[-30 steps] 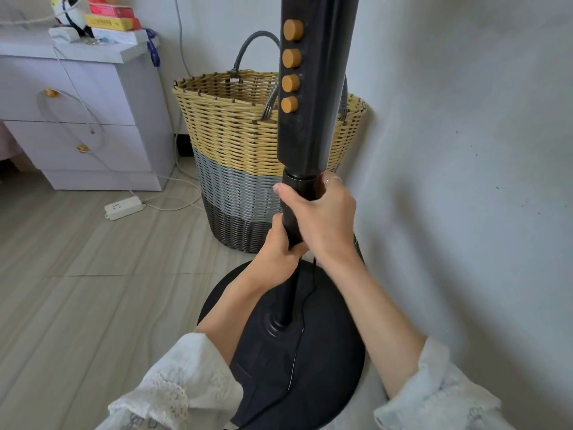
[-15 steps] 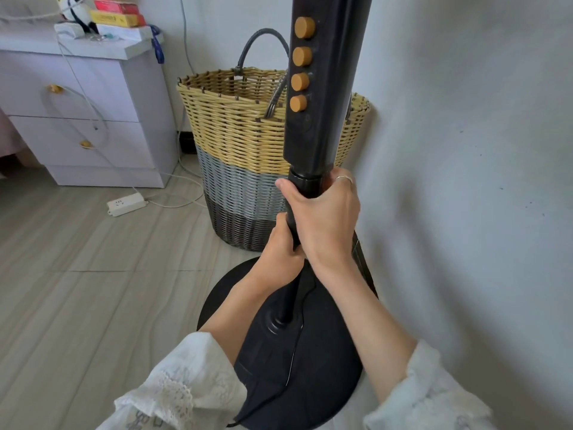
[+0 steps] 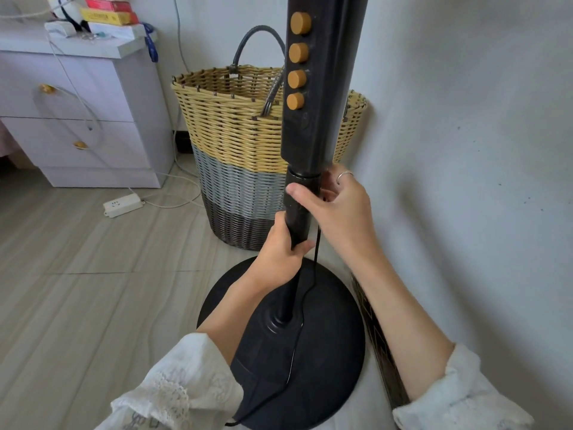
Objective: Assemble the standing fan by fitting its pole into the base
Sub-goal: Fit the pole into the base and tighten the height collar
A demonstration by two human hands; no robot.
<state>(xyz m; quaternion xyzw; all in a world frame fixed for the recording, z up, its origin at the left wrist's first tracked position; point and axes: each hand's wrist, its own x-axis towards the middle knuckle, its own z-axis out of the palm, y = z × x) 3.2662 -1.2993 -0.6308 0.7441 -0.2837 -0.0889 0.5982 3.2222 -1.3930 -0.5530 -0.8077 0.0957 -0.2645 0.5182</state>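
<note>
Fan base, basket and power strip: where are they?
fan base (image 3: 335, 352), head view, bare top surface.
basket (image 3: 235, 144), head view, yellow woven wall.
power strip (image 3: 122, 205), head view, white top face.

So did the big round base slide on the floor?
No. The base keeps the same gap to the basket and the floor seam.

Pale grey wall (image 3: 465, 119) on the right, light wood-look floor (image 3: 77, 290), white cabinet (image 3: 102, 97) with 2 drawers at left, woven basket (image 3: 235, 144) in 3 colour bands against the wall, white power strip (image 3: 123, 205) on the floor
</note>
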